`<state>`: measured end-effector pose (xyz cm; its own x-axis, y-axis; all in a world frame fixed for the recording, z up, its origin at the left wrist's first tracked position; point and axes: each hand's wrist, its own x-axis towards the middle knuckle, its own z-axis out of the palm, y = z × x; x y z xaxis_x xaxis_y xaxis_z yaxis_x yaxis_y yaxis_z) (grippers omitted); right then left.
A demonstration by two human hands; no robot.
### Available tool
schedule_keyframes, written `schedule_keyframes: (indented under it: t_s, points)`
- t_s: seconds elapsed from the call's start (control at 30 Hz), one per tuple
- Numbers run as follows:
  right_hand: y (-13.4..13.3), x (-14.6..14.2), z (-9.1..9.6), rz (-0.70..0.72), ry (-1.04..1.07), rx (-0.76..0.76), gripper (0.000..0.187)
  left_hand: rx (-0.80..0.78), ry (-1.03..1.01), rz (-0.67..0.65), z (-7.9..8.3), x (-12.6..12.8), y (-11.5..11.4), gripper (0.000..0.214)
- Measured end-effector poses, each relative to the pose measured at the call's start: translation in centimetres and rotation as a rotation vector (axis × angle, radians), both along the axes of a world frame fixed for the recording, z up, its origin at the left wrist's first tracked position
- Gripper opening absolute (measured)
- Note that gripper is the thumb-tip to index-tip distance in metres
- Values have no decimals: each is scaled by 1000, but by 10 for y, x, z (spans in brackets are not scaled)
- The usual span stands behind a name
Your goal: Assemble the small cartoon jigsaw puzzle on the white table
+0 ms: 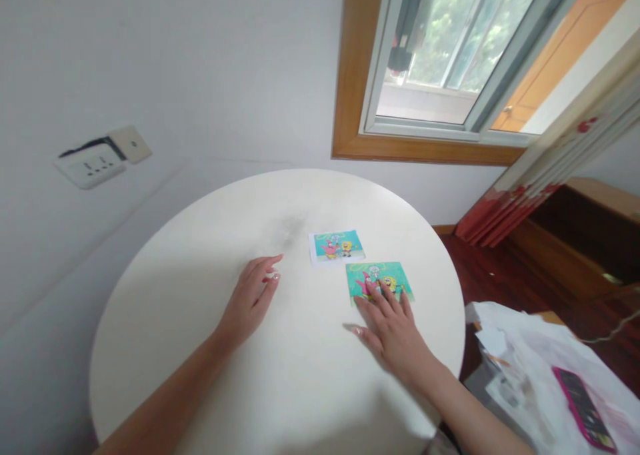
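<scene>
Two flat pictures with cartoon figures on a turquoise ground lie on the round white table [300, 381]. The farther, smaller picture [337, 246] has a white border along its left and lower sides, and no hand touches it. My right hand [393, 328] rests with spread fingers on the lower part of the nearer, larger picture [359, 276], covering some of its figures. To the left of both, my left hand [254, 293] hovers at or just over the tabletop, thumb and fingers apart, holding nothing.
A white wall with a socket [95, 166] stands behind the table, and a wood-framed window [425, 146] is at the back right. Right of the table, a phone with a pink edge [583, 405] lies on white sheeting [540, 341]. A red and white curtain [500, 205] hangs beyond.
</scene>
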<state>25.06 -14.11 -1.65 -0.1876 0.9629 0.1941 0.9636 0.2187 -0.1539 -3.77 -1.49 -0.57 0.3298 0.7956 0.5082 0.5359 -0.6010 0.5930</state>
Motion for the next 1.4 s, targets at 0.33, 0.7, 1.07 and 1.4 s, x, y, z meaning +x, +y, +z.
schedule_keyframes:
  t_s: [0.33,0.7,1.07,1.4]
  points:
    - [39,65,2,-48,-15,-37,51,10,23,6,0,-2,2,33]
    - [77,89,2,-70,-34,-24,55,17,53,11,-3,-3,4,33]
    - [85,90,-4,-94,-45,-2,54,-7,105,0,-5,-5,5,34]
    - [60,88,19,86,30,139,48,125,545,-145,-6,-33,-4,45]
